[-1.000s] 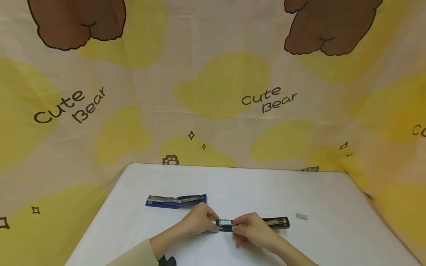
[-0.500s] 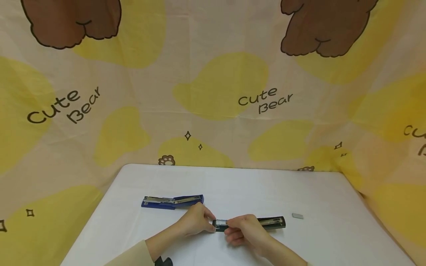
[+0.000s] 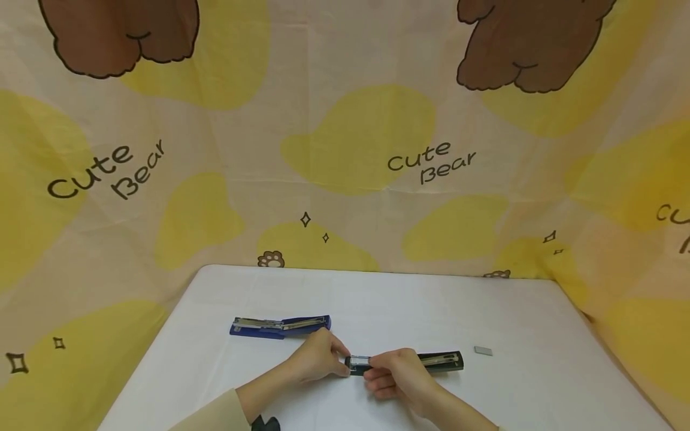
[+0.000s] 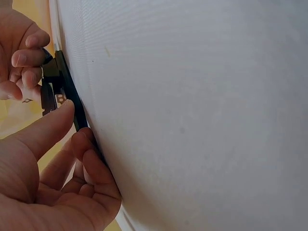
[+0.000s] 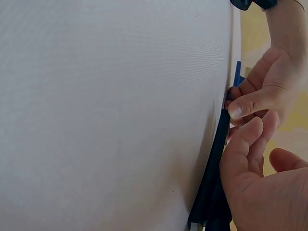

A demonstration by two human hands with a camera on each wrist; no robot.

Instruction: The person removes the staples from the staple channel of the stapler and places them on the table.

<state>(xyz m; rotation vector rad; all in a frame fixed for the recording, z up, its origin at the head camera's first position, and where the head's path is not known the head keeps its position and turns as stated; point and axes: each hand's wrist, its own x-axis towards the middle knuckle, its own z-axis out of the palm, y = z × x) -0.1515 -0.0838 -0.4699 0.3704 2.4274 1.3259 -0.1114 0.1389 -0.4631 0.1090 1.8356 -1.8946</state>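
Note:
A black stapler [image 3: 442, 361] lies unfolded on the white table, with a pale metal strip [image 3: 360, 361] showing near its left end. My left hand [image 3: 318, 358] pinches that end between thumb and fingers, as the left wrist view also shows. Over the stapler's middle is my right hand [image 3: 401, 374], its fingertips at the metal part. In the right wrist view its thumb stands apart from the loosely bent fingers [image 5: 243, 144], and I see nothing held between them. The stapler's middle is hidden behind this hand.
A blue stapler [image 3: 259, 327], also unfolded, lies just behind my left hand. To the right is a small grey block [image 3: 483, 351], perhaps a stick of staples. A patterned cloth [image 3: 345, 149] hangs behind the white table [image 3: 409, 299].
My right thumb and fingers have shifted from a close pinch over the metal part to a looser pose, with the lower fingers showing below. My left hand keeps its hold on the stapler's end.

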